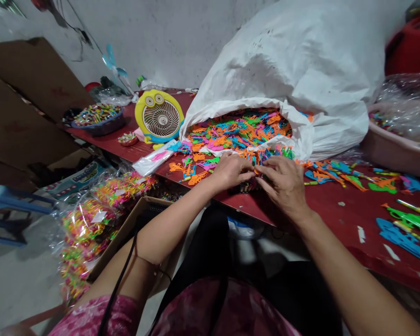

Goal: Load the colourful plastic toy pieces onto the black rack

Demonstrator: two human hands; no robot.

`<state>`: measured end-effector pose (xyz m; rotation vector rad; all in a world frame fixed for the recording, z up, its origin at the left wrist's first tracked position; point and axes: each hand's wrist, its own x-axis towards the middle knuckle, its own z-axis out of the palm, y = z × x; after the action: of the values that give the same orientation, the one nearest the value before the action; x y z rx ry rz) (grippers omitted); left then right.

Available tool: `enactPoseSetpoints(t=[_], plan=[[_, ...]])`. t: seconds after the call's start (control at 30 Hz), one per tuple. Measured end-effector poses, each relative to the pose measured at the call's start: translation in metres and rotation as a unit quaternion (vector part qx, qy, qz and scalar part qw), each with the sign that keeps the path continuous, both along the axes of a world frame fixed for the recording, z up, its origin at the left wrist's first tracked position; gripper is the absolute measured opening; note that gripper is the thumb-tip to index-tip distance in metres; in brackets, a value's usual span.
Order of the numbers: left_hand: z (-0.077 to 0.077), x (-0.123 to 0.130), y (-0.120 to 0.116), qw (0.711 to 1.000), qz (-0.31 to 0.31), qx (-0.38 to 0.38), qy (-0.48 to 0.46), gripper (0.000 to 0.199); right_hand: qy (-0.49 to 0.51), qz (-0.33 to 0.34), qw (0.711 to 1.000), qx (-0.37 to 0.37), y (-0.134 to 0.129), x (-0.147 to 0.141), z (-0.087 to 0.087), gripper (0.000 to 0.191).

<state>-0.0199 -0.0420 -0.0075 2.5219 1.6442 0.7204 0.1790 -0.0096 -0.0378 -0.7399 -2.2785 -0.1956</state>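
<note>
Both hands meet at the front edge of the red table (pixel 336 210), just below the mouth of a large white sack (pixel 283 60). Colourful plastic pieces (pixel 238 128) fill the sack's opening and spill out around the hands. My left hand (pixel 231 171) has its fingers bent inward, thumb and fingertips close to a small orange bit. My right hand (pixel 283 183) faces it, its fingers curled and its fingertips near the same spot. Something small and dark lies beneath the fingers; what each hand grips is too small to make out.
A yellow fan (pixel 160 116) stands left of the sack, near clear plastic bags (pixel 154 161). A basin of small parts (pixel 98 119) sits at the far left, a pink tub (pixel 399 144) at the right. Below left are filled bags (pixel 87 224), an open carton (pixel 126 233) and a blue stool (pixel 10 205).
</note>
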Motion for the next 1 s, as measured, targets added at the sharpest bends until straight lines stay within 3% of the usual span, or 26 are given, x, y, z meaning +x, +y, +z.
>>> enactPoseSetpoints(t=[0.1,0.23,0.37,0.5,0.77,1.0], plan=[[-0.001,-0.006,-0.001,0.997,-0.021,0.0,-0.069,0.019,-0.029,0.025,0.999,-0.011,0.004,0.0,0.005,0.021],[-0.001,-0.016,-0.014,0.99,-0.011,0.055,-0.129,0.03,-0.042,0.048,0.998,-0.02,0.014,0.001,0.011,0.016],[-0.013,-0.022,-0.028,0.998,-0.003,0.065,-0.026,0.041,-0.063,0.074,0.994,-0.042,0.024,0.0,0.013,0.023],[-0.023,-0.02,-0.027,0.997,0.01,0.066,0.027,0.031,-0.063,0.077,0.994,-0.037,0.027,-0.002,0.011,0.026],[-0.007,-0.016,-0.012,0.995,-0.042,0.033,0.086,0.027,-0.039,0.053,0.998,-0.026,0.016,0.002,0.0,0.027],[-0.002,-0.019,-0.004,0.993,-0.06,0.007,0.099,0.022,0.047,0.123,0.981,-0.144,0.016,0.0,0.015,0.021]])
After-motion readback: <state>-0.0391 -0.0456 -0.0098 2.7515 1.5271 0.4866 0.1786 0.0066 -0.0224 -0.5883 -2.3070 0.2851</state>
